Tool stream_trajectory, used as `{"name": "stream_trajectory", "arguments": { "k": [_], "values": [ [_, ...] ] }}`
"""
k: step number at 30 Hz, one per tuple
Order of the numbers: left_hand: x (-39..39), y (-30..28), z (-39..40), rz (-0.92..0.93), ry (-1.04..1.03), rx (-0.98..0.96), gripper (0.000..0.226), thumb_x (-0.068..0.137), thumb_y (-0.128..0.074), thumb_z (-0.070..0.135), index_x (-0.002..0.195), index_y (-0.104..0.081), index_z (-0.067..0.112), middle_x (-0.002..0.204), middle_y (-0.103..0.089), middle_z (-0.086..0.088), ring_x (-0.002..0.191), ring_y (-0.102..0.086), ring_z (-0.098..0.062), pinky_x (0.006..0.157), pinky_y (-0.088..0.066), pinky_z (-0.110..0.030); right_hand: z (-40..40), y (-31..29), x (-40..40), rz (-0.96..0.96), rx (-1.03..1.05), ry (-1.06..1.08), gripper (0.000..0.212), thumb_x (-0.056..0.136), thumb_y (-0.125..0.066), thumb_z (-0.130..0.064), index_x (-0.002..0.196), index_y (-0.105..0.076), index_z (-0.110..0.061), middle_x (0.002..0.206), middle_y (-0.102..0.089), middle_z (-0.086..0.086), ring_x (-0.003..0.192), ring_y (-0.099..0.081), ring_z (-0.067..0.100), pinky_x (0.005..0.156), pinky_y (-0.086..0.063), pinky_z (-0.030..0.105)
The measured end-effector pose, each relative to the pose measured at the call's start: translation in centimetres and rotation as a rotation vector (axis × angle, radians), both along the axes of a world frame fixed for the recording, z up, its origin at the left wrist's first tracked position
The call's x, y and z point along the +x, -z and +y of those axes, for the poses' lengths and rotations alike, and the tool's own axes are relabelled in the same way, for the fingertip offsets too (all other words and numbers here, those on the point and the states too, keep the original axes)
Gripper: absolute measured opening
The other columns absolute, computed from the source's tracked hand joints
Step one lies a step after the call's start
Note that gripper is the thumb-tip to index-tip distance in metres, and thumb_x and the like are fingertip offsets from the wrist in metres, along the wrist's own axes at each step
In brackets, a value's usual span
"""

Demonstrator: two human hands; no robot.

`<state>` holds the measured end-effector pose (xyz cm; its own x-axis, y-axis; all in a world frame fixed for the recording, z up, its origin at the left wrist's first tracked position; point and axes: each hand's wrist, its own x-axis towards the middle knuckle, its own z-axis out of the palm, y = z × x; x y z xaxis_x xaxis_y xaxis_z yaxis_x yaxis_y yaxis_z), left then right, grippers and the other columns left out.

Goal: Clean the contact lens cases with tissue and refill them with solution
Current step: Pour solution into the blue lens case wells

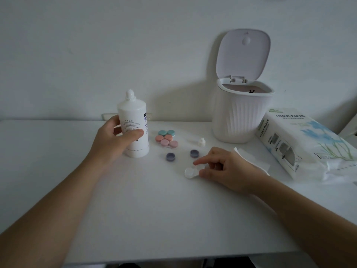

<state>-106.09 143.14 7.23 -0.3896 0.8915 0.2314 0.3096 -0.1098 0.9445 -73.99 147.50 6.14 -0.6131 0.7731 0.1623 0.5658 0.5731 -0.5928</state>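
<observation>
A home corner, likely a bedroom or bathroom desk

A plain white table (154,209) against a bare white wall holds personal-care things: beyond the left hand's (114,140) grip stands a solution bottle (135,122), right of it pastel lens cases (166,139), a small ribbed flip-lid bin (239,117) and a tissue paper pack (301,140).

The right half of the clear lens case (193,171) is covered by the fingers of the right hand (226,169), so whether that well is filled cannot be told. Part of the tissue sheet (249,157) is hidden behind the same hand. The lower left side of the solution bottle (135,128) is masked by the left hand (116,140), and its printed text is too small to be read. The tissue pack (307,144) at the right edge of the bench (154,209) is cut off by the frame. The inside of the bin (239,115) is mostly hidden by its rim.
</observation>
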Motion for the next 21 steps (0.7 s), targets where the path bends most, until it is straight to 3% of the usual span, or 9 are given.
{"name": "stream_trajectory", "arguments": {
  "k": [3, 7, 11, 14, 16, 21],
  "values": [
    [0.1, 0.0, -0.1, 0.023, -0.004, -0.013, 0.059, 0.059, -0.074, 0.054, 0.116, -0.067, 0.038, 0.117, -0.071, 0.012, 0.113, -0.064, -0.008, 0.097, -0.052, -0.041, 0.0, -0.2, 0.3, -0.114, 0.032, -0.038, 0.025, 0.091, -0.068, -0.045, 0.116, -0.069, -0.046, 0.089, -0.051, -0.013, 0.077, -0.051, -0.003, 0.072, -0.035, 0.011],
    [0.4, -0.1, -0.3, 0.034, -0.016, -0.011, 0.059, 0.058, -0.072, 0.056, 0.114, -0.068, 0.037, 0.111, -0.072, 0.012, 0.107, -0.066, -0.008, 0.085, -0.051, -0.032, 0.3, -0.6, 0.5, -0.261, 0.048, -0.062, 0.03, 0.094, -0.059, -0.05, 0.124, -0.061, -0.052, 0.096, -0.05, -0.013, 0.088, -0.05, -0.002, 0.082, -0.037, 0.017],
    [0.5, -0.1, -0.3, 0.042, -0.02, -0.002, 0.059, 0.059, -0.072, 0.056, 0.115, -0.066, 0.039, 0.112, -0.071, 0.016, 0.103, -0.064, 0.0, 0.08, -0.048, -0.027, 0.3, -0.5, 0.6, -0.155, 0.024, -0.037, 0.04, 0.094, -0.064, -0.042, 0.131, -0.056, -0.051, 0.09, -0.05, -0.014, 0.076, -0.05, -0.001, 0.077, -0.038, 0.011],
    [0.4, 0.1, -0.1, 0.027, -0.018, 0.019, 0.064, 0.06, -0.074, 0.051, 0.122, -0.062, 0.037, 0.115, -0.071, 0.018, 0.107, -0.065, -0.003, 0.085, -0.051, -0.031, 0.0, -0.3, 0.8, -0.021, -0.037, 0.047, 0.024, 0.09, -0.069, -0.04, 0.108, -0.058, -0.051, 0.077, -0.053, -0.02, 0.065, -0.048, -0.001, 0.07, -0.041, 0.016],
    [0.1, 0.1, 0.1, 0.009, -0.018, 0.042, 0.065, 0.061, -0.075, 0.046, 0.123, -0.06, 0.035, 0.118, -0.07, 0.017, 0.11, -0.066, -0.006, 0.089, -0.052, -0.034, -0.3, -0.2, 1.1, -0.044, -0.032, 0.107, 0.014, 0.087, -0.067, -0.047, 0.095, -0.056, -0.044, 0.075, -0.055, -0.023, 0.063, -0.049, -0.001, 0.067, -0.043, 0.021],
    [0.0, 0.3, 0.5, -0.035, 0.015, 0.065, 0.056, 0.062, -0.072, 0.038, 0.116, -0.057, 0.042, 0.111, -0.075, 0.014, 0.105, -0.069, -0.005, 0.089, -0.053, -0.035, -1.6, -0.2, 1.0, -0.083, 0.06, 0.064, 0.017, 0.081, -0.066, -0.053, 0.083, -0.061, -0.036, 0.084, -0.06, -0.014, 0.074, -0.053, -0.002, 0.062, -0.039, 0.012]
  ]
}}
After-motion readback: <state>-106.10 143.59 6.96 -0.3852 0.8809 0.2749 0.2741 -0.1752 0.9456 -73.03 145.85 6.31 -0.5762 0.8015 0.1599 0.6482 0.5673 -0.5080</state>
